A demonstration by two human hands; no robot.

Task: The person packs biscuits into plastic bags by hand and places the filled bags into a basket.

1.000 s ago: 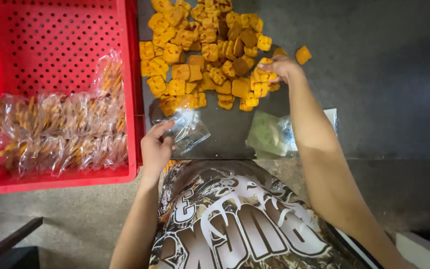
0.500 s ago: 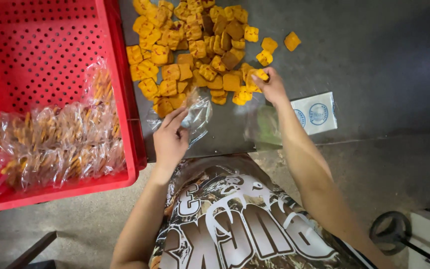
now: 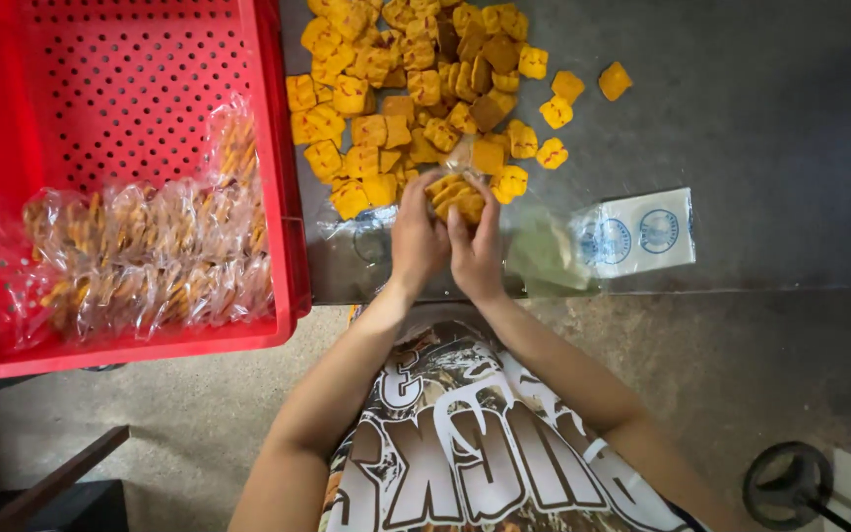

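At the surface (image 3: 760, 118) edge, a stack of yellow crackers (image 3: 455, 193) was gripped between left hand (image 3: 418, 236) and right hand (image 3: 475, 246); judged light, brittle, best held by edges.

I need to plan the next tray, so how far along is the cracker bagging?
Done: a row of filled clear packets lies in the red crate. In hand: the left hand and right hand together clasp a small stack of orange crackers at the table edge. Left: a large loose pile of crackers on the dark table, with empty bags beside the hands.
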